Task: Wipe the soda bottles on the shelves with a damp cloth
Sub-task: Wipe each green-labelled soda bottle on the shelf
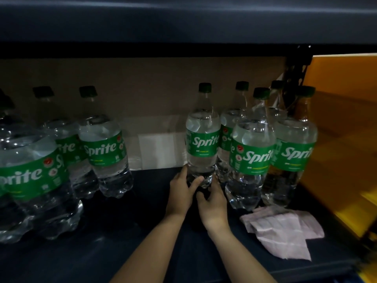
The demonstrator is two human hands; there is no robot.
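A clear Sprite bottle [203,137] with a green label and green cap stands upright at the middle of the dark shelf [126,231]. My left hand [181,190] grips its base from the left, thumb across the front. My right hand [213,199] holds the base from the right and front. A pale pink cloth [285,231] lies crumpled on the shelf to the right of my hands, with neither hand touching it. Several more Sprite bottles [253,152] stand close together on the right, and another group of Sprite bottles [102,150] stands on the left.
The shelf above [183,23] hangs low over the bottle caps. A yellow panel [344,129] closes the right side, with a black bracket [295,66] at its top corner. A beige back wall [153,103] shows behind a gap between the two bottle groups.
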